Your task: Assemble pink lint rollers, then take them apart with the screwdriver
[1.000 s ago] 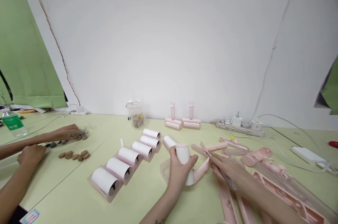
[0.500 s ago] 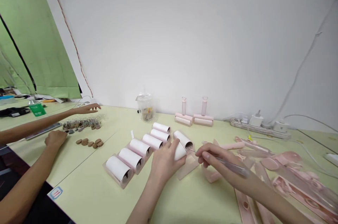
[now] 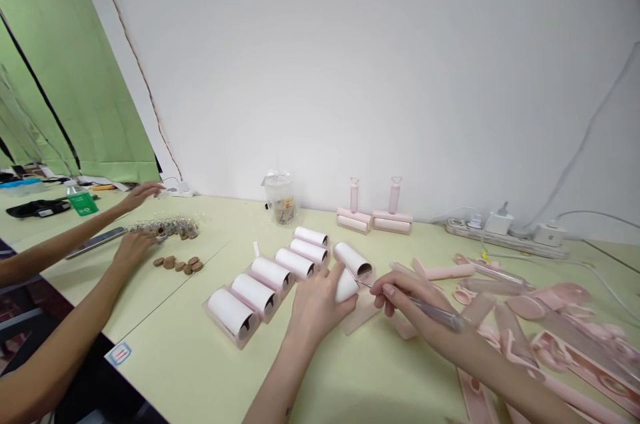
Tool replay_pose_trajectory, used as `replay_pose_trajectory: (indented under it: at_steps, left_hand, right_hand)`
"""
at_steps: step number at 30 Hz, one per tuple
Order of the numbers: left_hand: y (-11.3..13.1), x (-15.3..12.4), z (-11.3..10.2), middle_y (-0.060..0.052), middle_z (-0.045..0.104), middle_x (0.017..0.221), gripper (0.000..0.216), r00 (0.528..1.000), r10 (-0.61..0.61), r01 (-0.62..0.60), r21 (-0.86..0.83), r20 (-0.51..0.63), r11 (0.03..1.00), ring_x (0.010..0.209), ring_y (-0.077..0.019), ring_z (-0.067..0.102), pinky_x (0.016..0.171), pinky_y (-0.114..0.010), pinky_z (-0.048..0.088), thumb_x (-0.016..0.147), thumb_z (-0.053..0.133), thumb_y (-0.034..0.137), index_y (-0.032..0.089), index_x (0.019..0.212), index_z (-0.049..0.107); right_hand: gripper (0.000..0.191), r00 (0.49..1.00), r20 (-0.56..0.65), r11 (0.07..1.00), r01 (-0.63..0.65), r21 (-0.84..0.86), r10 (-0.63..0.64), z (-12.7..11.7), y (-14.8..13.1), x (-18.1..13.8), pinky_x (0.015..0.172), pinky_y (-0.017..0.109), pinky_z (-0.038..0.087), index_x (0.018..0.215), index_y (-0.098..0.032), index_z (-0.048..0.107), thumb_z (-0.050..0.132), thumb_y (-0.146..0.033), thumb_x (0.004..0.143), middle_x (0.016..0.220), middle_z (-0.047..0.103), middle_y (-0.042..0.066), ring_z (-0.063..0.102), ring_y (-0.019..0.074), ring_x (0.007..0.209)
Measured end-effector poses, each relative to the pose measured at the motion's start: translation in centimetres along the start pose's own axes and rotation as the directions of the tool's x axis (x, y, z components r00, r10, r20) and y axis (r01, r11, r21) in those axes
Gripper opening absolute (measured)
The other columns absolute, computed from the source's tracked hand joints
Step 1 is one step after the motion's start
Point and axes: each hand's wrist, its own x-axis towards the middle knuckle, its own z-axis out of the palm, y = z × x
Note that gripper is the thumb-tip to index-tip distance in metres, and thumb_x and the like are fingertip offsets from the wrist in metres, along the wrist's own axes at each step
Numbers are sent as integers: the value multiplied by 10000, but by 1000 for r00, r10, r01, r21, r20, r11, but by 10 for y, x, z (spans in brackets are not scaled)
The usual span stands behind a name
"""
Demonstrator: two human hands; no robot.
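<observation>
My left hand (image 3: 320, 307) is closed round a white lint roller roll (image 3: 346, 285), held over the table. A screwdriver (image 3: 440, 316) with a clear handle and thin metal shaft is pinched in my right hand (image 3: 403, 297). Its shaft points left at the roll's near end; the tip is too small to make out there. Just behind, another white roll (image 3: 351, 257) lies with its dark hollow end facing me. To the left of my hands, several white rolls (image 3: 231, 311) lie in pinkish covers in a slanting row.
Two pink lint rollers (image 3: 393, 221) stand by the wall. Pink handles and plastic parts (image 3: 545, 304) are heaped at the right, below a power strip (image 3: 505, 237). A clear bag with a cup (image 3: 283, 201) stands behind. At the left, a co-worker's hands (image 3: 134, 247) are near brown pieces (image 3: 177, 265).
The whole view has shifted slightly, so things sit farther right. My hands keep their hold on roll and screwdriver. The co-worker's near hand has moved to the small bagged items; the far hand moved left.
</observation>
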Motion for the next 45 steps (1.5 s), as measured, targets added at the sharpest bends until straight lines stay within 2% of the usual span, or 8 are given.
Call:
replay_pose_trajectory:
  at_steps: [11,16,19,25,29,34,38,45]
  left_hand:
    - [-3,-1,-3,-45,639,866,313,997,-14,16,-14,81,1000,747,-249,609,559,-246,367,698,513,299,236,1004,498]
    - [-3,0,-4,-64,633,891,344,997,-61,64,-67,38,996,781,-275,603,596,-275,387,691,532,328,223,1018,499]
    - [-1,2,-7,-63,628,887,441,996,-88,84,-198,-15,977,791,-285,594,618,-293,398,670,565,377,220,1068,459]
    - [14,13,-9,-49,534,1050,383,998,29,-59,-648,-58,760,953,-218,515,793,-301,401,730,492,253,223,1100,399]
    - [19,15,5,-48,520,1039,321,995,31,-97,-811,-98,577,961,-185,496,836,-281,386,763,490,244,208,1073,411]
    - [16,11,18,-41,516,1054,349,995,27,-94,-855,-94,510,947,-180,503,812,-277,399,736,554,245,214,1054,414]
    - [16,10,20,-39,526,1056,386,997,33,-74,-873,-66,482,922,-182,517,779,-282,423,715,582,243,217,1064,419]
    - [12,13,26,-42,520,1055,365,994,-35,-79,-902,-103,424,936,-182,527,771,-290,439,700,601,229,211,1016,419]
  right_hand:
    - [312,996,-23,997,-80,10,81,-3,6,1,638,282,411,855,-224,528,309,-442,897,763,571,9,522,165,669]
    - [321,956,-213,971,-224,-87,202,-10,16,6,533,252,369,837,-242,465,323,-529,861,686,529,-23,478,153,570]
    - [331,931,-305,976,-217,-16,202,-19,11,8,467,220,313,712,-228,420,431,-545,808,586,445,-50,411,128,501]
    - [261,931,-350,979,-29,200,99,-49,-24,12,542,265,400,730,-197,550,501,-445,795,609,496,-5,486,153,556]
    - [214,917,-399,986,64,154,3,-59,-43,15,572,296,425,764,-193,571,482,-386,793,608,529,1,512,155,536]
    - [248,964,-259,998,-53,25,57,-42,-42,29,482,229,377,679,-216,400,525,-400,788,516,535,-53,498,123,468]
    - [266,996,-89,983,-21,-180,5,-20,-30,48,454,220,315,638,-176,528,572,-415,745,581,544,-14,483,134,530]
    - [293,996,93,976,21,-218,-1,-17,-31,60,430,218,255,607,-162,583,507,-381,785,532,484,-34,412,106,487]
